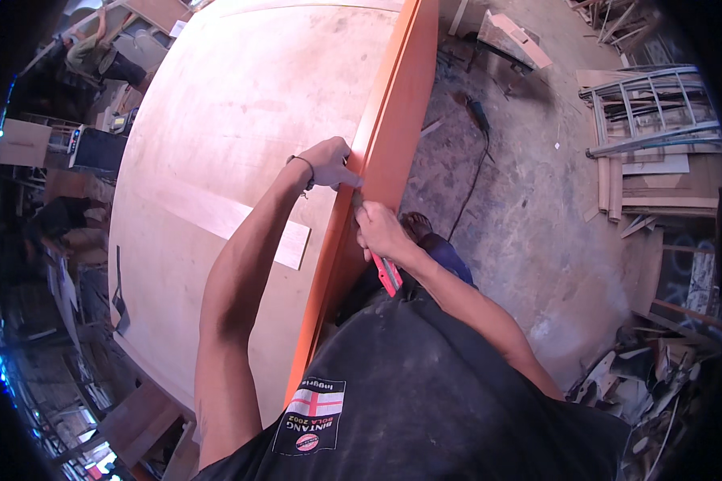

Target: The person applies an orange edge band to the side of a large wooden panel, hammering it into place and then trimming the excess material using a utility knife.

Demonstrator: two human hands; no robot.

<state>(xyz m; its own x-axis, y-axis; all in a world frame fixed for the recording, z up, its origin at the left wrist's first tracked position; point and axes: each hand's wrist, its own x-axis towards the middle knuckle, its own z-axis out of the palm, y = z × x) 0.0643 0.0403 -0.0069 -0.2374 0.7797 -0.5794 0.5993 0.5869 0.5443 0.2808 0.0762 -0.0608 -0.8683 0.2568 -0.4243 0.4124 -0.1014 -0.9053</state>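
A large pale wooden panel (pixel 241 104) lies in front of me, with an orange edge (pixel 385 104) running along its right side. My left hand (pixel 329 163) rests at that edge, thumb stretched toward the orange strip and fingers partly hidden. Just below it, my right hand (pixel 381 230) is closed around a red utility knife (pixel 387 276), whose handle sticks out beneath the fist. The knife's blade end is hidden at the orange edge. On the panel, left of the edge, lies a pale wood strip (pixel 293 245).
A corded power tool (pixel 477 115) lies on the concrete floor (pixel 529 208) to the right. Metal frames (pixel 658 100) and stacked boards (pixel 674 180) stand beyond it, with scrap (pixel 626 369) at lower right. Two other people (pixel 96 52) are at far left.
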